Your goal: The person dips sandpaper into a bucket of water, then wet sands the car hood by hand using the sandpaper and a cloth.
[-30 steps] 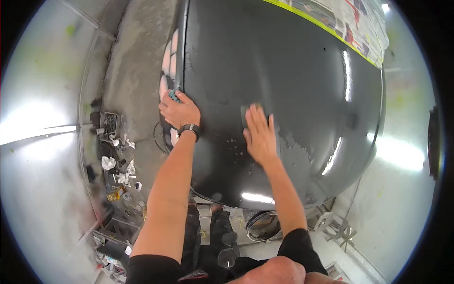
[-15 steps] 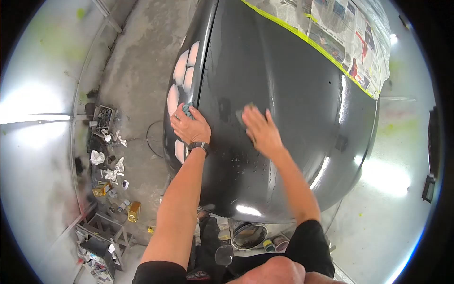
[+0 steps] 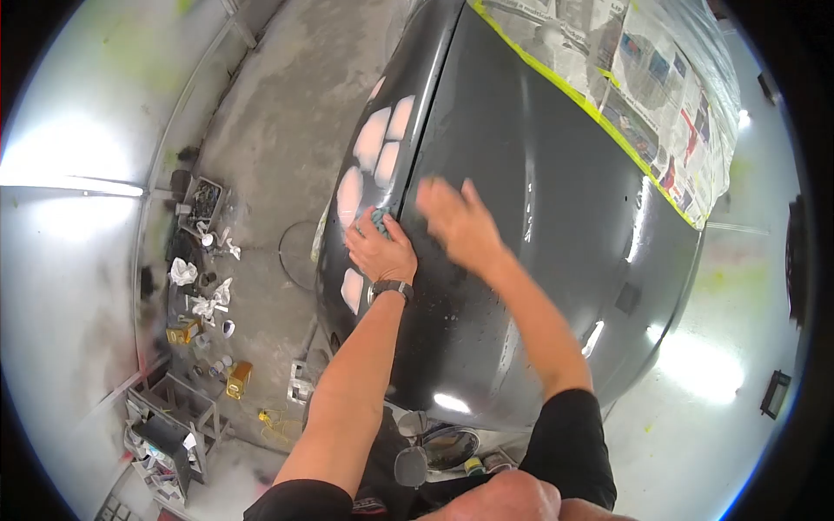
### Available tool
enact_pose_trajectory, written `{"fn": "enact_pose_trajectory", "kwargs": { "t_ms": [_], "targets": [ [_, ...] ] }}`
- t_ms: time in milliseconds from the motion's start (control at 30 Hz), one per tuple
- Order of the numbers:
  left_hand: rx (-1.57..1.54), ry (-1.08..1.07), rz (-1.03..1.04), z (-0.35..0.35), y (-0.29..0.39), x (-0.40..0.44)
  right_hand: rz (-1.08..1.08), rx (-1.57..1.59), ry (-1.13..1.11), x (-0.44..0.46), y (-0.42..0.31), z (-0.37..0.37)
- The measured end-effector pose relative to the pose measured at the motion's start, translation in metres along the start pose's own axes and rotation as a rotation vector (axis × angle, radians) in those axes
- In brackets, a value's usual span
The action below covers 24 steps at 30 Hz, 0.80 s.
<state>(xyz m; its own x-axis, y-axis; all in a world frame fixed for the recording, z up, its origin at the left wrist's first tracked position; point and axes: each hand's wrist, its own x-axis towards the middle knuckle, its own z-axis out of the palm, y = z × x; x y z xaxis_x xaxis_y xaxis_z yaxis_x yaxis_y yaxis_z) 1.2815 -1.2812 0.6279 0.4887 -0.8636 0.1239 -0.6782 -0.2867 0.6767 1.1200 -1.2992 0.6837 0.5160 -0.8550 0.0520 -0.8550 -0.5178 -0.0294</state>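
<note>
A dark grey car hood [image 3: 556, 174] spreads out in front of me, with light streaks and water drops on it. My left hand [image 3: 382, 252], wearing a dark wristwatch [image 3: 393, 288], rests at the seam between hood and fender. Its fingers are closed round a crumpled teal cloth or sponge [image 3: 380, 219]. Pale pinkish patches [image 3: 372, 137] dot the dark fender [image 3: 415, 95] beside it. Over the hood near that seam, my right hand [image 3: 456, 224] is smeared by motion. Whatever lies under its fingers cannot be made out.
Newspaper [image 3: 647, 74] held by yellow-green tape [image 3: 591, 108] covers the area behind the hood. On the concrete floor [image 3: 278, 130] at left are crumpled white papers [image 3: 183, 272], yellow tins [image 3: 239, 379] and a grey stand [image 3: 174, 434]. Below the hood are paint cans [image 3: 473, 466].
My right hand has swept left across the hood towards the seam. My left hand stays by the seam with the teal cloth or sponge. The whole view has shifted, the car appearing further right.
</note>
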Motion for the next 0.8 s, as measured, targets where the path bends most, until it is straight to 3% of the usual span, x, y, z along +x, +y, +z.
{"fn": "enact_pose_trajectory", "kwargs": {
  "t_ms": [67, 100, 167, 233, 333, 400, 467, 567, 633, 700, 800],
  "targets": [
    [0.017, -0.021, -0.003, -0.001, -0.006, -0.005, 0.077, -0.093, 0.128, 0.065, 0.048, 0.0],
    [0.008, -0.035, -0.01, -0.002, -0.005, -0.004, 0.131, 0.003, 0.178, 0.093, 0.068, 0.005],
    [-0.011, -0.046, -0.022, 0.001, -0.003, 0.0, 0.198, -0.028, 0.228, 0.107, 0.057, 0.011],
    [0.007, -0.037, -0.014, -0.001, -0.004, -0.003, 0.221, -0.04, 0.237, 0.079, 0.025, 0.02],
    [-0.006, -0.012, -0.025, 0.003, -0.004, -0.002, 0.131, 0.075, 0.045, -0.017, -0.044, 0.028],
    [-0.004, -0.026, -0.028, 0.002, -0.003, -0.003, 0.053, 0.046, -0.02, -0.015, -0.026, 0.008],
    [-0.019, -0.022, -0.027, -0.001, 0.0, -0.002, 0.108, -0.029, -0.005, 0.04, 0.016, -0.014],
    [-0.027, -0.011, -0.031, 0.001, -0.002, -0.001, 0.21, -0.071, 0.191, 0.096, 0.066, -0.002],
    [-0.029, -0.03, -0.036, -0.002, -0.003, -0.004, 0.261, -0.068, 0.236, 0.102, 0.05, 0.006],
    [-0.041, -0.041, -0.045, -0.002, 0.0, -0.001, 0.172, -0.142, 0.085, 0.051, -0.004, 0.006],
    [-0.049, -0.052, -0.056, -0.004, 0.001, -0.001, 0.031, 0.058, 0.037, -0.014, -0.042, 0.024]
  ]
}}
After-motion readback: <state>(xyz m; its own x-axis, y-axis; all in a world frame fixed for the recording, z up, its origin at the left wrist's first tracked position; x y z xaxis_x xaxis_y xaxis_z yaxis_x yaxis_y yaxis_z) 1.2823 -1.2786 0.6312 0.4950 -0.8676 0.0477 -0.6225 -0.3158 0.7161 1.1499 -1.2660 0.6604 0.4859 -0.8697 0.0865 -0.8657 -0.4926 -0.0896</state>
